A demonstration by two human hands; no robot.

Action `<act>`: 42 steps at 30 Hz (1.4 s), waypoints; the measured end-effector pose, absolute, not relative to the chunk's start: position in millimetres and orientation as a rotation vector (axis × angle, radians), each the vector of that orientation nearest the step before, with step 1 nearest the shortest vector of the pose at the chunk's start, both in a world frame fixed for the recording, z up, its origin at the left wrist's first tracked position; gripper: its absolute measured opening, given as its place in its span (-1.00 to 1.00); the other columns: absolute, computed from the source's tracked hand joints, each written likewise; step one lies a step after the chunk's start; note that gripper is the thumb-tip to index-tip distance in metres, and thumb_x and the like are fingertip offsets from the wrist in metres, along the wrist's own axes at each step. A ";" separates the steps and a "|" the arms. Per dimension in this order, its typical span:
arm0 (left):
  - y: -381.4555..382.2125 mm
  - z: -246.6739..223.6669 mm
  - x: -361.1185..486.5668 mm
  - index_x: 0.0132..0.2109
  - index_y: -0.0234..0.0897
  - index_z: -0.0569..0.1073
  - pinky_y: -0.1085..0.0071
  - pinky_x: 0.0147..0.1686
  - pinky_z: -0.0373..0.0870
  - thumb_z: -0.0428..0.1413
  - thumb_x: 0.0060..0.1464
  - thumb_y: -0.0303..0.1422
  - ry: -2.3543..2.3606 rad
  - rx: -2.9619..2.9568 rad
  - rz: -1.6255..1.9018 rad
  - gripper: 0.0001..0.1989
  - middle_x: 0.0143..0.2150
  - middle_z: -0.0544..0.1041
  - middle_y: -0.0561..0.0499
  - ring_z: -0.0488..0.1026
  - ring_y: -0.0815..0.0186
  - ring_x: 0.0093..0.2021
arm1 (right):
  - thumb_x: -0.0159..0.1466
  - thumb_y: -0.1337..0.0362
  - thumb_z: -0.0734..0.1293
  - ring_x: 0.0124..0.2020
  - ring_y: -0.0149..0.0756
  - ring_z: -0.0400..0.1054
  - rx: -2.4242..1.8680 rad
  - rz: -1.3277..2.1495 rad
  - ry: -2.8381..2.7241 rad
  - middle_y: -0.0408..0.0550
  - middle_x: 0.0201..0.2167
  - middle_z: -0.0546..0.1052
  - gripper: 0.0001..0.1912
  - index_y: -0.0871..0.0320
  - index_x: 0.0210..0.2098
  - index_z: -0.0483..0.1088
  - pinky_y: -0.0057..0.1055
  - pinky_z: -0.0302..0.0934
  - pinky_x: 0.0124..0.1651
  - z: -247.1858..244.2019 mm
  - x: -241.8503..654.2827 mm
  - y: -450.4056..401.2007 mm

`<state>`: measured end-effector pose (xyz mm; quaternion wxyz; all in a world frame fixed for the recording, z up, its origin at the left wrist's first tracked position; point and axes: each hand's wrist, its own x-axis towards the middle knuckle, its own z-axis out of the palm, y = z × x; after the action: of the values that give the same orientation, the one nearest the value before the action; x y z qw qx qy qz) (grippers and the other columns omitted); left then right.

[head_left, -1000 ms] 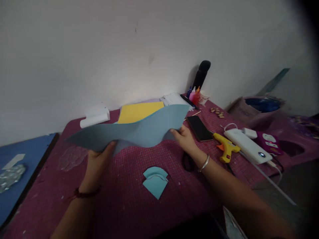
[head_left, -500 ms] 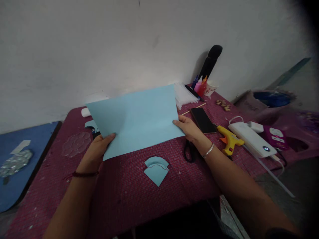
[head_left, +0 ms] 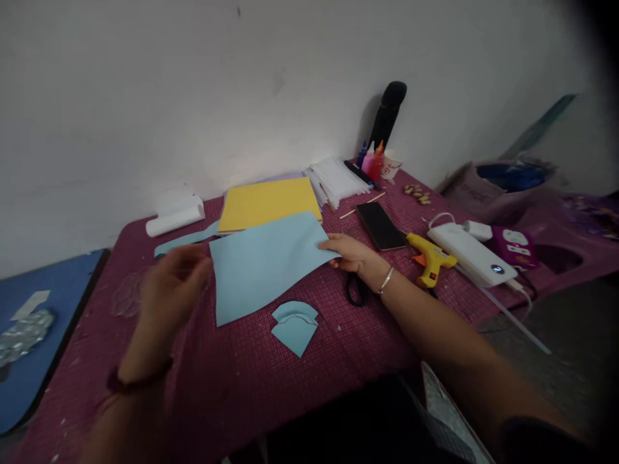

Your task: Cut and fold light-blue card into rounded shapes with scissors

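Observation:
A light blue sheet of paper (head_left: pixel 265 264) slopes over the table, its right edge pinched in my right hand (head_left: pixel 348 252). My left hand (head_left: pixel 176 283) hovers just left of the sheet, apart from it and smeared by motion; its fingers look curled, but their exact state is unclear. Below the sheet lie fan-shaped blue paper pieces (head_left: pixel 296 327), one partly over the other. Behind it rests a stack of yellow paper (head_left: pixel 271 203). The black handle of a pair of scissors (head_left: pixel 355 290) shows under my right wrist.
At the right lie a phone (head_left: pixel 380 225), a yellow glue gun (head_left: pixel 430 258) and a white power bank (head_left: pixel 471 254). White sticks (head_left: pixel 336 180), small bottles (head_left: pixel 373 164) and a paper cup (head_left: pixel 391 164) stand near the wall. A white roll (head_left: pixel 176 219) lies at back left.
My left hand has let go of the blue sheet and moved left of it. The sheet has come lower and nearer, uncovering the yellow paper and the white roll. My right hand still holds it.

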<state>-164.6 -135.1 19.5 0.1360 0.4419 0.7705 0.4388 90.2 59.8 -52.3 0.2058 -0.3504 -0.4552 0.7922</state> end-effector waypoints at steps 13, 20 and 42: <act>-79.5 -42.3 -63.9 -0.52 -0.20 0.20 0.38 -0.46 0.05 -0.02 0.10 -0.31 2.104 1.799 0.741 -0.75 -0.54 0.23 0.10 0.19 0.32 -0.50 | 0.25 -0.13 0.20 -0.64 -0.45 0.36 -0.794 2.380 -1.345 -0.11 -0.56 0.49 -0.52 0.20 -0.29 0.37 -0.57 0.24 -0.63 -43.4 113.3 51.4; -91.0 -47.7 -81.0 -0.57 -0.21 0.11 0.47 -0.60 -0.09 0.05 -0.03 -0.09 1.725 1.049 0.922 -0.62 -0.62 -0.03 0.21 -0.05 0.46 -0.61 | 0.15 0.10 0.38 -0.65 -0.54 0.24 -0.752 1.837 -1.438 -0.25 -0.61 0.38 -0.73 0.18 -0.42 0.35 -0.56 0.16 -0.54 -44.4 106.8 36.5; -88.0 -55.0 -95.8 -0.28 -0.31 0.39 0.51 -0.57 0.11 0.22 -0.13 -0.24 1.382 0.985 0.863 -0.71 -0.47 0.33 0.16 0.17 0.49 -0.55 | 0.09 0.31 0.37 -0.35 -0.38 0.24 -0.658 1.902 -1.864 -0.17 -0.38 0.35 -0.79 0.15 -0.31 0.28 -0.38 0.15 -0.25 -77.5 88.5 3.6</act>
<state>-95.8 -88.0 -55.0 0.5800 0.4214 0.5914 0.3691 88.5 3.6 -77.5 0.1980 -0.2352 -0.6661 0.6796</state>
